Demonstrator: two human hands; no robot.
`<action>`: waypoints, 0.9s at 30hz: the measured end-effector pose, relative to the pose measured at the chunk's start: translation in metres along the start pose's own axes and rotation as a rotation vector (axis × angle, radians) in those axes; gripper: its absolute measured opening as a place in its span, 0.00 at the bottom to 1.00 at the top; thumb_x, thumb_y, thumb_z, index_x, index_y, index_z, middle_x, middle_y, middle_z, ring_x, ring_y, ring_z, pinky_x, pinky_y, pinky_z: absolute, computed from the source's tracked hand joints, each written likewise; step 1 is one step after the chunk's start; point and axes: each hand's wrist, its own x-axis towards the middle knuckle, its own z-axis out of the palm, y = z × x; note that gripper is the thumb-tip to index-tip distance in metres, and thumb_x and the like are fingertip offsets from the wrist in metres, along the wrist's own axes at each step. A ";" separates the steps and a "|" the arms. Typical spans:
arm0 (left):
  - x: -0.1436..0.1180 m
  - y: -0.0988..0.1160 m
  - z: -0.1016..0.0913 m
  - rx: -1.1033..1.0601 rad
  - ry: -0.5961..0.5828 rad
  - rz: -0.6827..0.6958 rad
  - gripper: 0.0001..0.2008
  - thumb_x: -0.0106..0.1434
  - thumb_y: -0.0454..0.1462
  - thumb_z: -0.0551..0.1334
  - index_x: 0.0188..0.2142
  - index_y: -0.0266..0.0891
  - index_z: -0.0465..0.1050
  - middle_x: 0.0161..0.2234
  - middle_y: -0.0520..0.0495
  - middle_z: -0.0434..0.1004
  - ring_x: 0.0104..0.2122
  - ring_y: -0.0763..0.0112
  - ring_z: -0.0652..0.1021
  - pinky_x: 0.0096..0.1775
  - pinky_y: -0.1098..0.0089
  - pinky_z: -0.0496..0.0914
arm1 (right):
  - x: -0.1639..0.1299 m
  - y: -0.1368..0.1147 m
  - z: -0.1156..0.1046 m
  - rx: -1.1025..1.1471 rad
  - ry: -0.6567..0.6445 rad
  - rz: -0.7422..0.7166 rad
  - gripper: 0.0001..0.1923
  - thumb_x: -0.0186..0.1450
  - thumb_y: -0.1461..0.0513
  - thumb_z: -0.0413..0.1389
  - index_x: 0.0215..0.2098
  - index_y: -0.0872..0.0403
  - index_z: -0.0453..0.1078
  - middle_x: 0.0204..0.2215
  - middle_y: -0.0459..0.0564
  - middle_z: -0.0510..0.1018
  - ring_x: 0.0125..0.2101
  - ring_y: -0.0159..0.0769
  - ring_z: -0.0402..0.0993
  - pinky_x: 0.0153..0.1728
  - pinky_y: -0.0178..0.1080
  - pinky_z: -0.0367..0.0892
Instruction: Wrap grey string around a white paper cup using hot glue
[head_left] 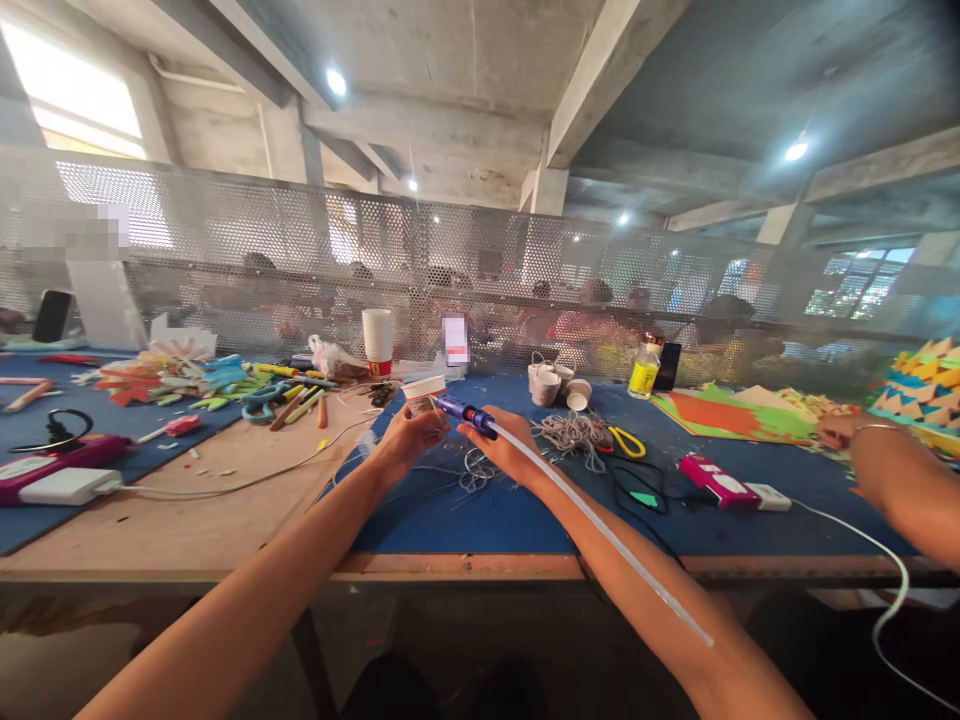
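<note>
My left hand (409, 440) is closed around a small paper cup (425, 389), tilted above the blue mat, its white rim upward. My right hand (504, 440) grips a blue hot glue gun (463, 412), whose nozzle points left at the cup's side, touching or very close. From the gun's back a long clear glue stick (600, 535) runs over my right forearm. Loose grey cord (474, 472) lies on the mat beneath my hands. Right of them sit a bundle of grey cord (574, 440) and yellow-handled scissors (627, 442).
Several small cups (546, 386) stand behind the cord. A stack of paper cups (377, 340), a phone (455, 340) and a yellow-labelled bottle (643, 372) line the back. Pink power strips (718, 482) with cables lie on both sides. A co-worker's hand (836, 432) is over coloured paper at right.
</note>
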 end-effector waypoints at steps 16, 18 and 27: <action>0.001 0.000 -0.001 0.059 -0.005 0.016 0.25 0.50 0.33 0.74 0.49 0.37 0.76 0.33 0.48 0.81 0.30 0.69 0.81 0.33 0.71 0.73 | 0.001 0.000 0.000 -0.101 -0.025 -0.031 0.17 0.72 0.49 0.57 0.33 0.52 0.70 0.31 0.48 0.80 0.31 0.35 0.76 0.31 0.34 0.57; 0.002 -0.001 -0.002 0.058 -0.007 0.011 0.26 0.50 0.33 0.74 0.50 0.37 0.76 0.34 0.48 0.81 0.30 0.69 0.81 0.32 0.72 0.73 | 0.001 0.001 0.000 -0.111 -0.022 -0.030 0.16 0.72 0.49 0.57 0.33 0.52 0.70 0.31 0.48 0.80 0.31 0.35 0.76 0.30 0.34 0.56; 0.004 -0.003 -0.005 0.036 0.002 0.016 0.24 0.51 0.33 0.74 0.48 0.38 0.76 0.34 0.49 0.81 0.30 0.69 0.81 0.32 0.71 0.73 | 0.001 0.003 0.002 -0.135 -0.023 -0.016 0.17 0.72 0.48 0.57 0.34 0.52 0.71 0.32 0.48 0.81 0.32 0.35 0.76 0.30 0.34 0.56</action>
